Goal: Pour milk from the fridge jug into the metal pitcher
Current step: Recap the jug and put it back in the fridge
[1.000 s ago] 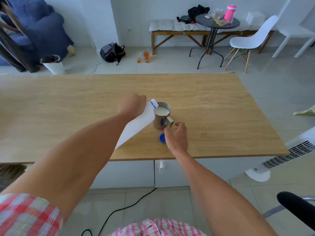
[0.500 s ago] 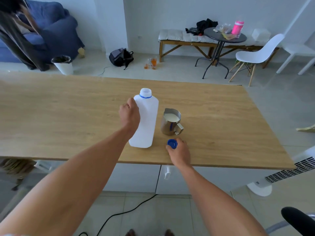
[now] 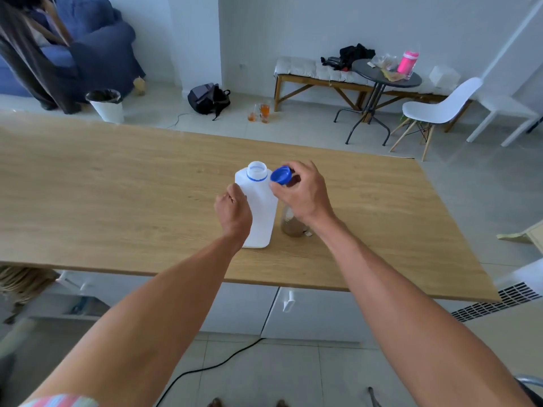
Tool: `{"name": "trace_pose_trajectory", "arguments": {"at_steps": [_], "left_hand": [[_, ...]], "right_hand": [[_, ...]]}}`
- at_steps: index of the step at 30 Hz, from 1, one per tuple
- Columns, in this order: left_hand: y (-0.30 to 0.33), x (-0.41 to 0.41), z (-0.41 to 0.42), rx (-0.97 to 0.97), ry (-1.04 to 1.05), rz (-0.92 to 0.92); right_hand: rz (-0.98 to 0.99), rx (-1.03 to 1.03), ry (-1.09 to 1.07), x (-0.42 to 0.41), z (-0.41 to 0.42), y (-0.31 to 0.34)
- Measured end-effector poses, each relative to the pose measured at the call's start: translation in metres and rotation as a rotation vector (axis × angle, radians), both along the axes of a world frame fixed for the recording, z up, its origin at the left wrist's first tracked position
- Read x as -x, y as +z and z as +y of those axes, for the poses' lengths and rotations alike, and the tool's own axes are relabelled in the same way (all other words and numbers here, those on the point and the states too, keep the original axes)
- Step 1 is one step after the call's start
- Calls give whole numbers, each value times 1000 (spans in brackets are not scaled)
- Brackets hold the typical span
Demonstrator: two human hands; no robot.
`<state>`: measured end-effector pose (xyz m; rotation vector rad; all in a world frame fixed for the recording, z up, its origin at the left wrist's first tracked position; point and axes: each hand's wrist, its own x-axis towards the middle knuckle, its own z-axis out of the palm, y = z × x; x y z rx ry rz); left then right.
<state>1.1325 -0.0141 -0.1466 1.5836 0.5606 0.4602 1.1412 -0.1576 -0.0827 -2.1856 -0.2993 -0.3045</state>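
The white milk jug [image 3: 260, 207] stands upright on the wooden table [image 3: 117, 189], its blue-ringed mouth uncovered. My left hand [image 3: 233, 211] grips the jug's left side. My right hand [image 3: 302, 192] holds the blue cap [image 3: 280, 175] in its fingertips, just right of the jug's mouth and slightly above it. The metal pitcher [image 3: 291, 224] stands right of the jug, mostly hidden under my right hand and wrist; its contents cannot be seen.
The table's near edge runs just below the jug. Beyond the table stand a white bin [image 3: 106, 105], a black backpack [image 3: 208, 98], glasses on the floor [image 3: 261, 113], a round black table [image 3: 385, 77] and a white chair [image 3: 440, 108].
The jug went from tilted over the pitcher to standing upright. My right hand picked the blue cap off the table and lifted it to beside the jug's mouth.
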Motion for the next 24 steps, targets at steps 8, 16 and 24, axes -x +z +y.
{"name": "trace_pose_trajectory", "arguments": {"at_steps": [8,16,24], "left_hand": [[2,-1,4,-54,-54,11],[6,-3,7,-29,-96,-8],[0,-6,5,-7,-81,-12]], "right_hand": [[87,290,213,-26,11,51],[175,676,407,-47,33,84],[159,955,317,-52,56,99]]}}
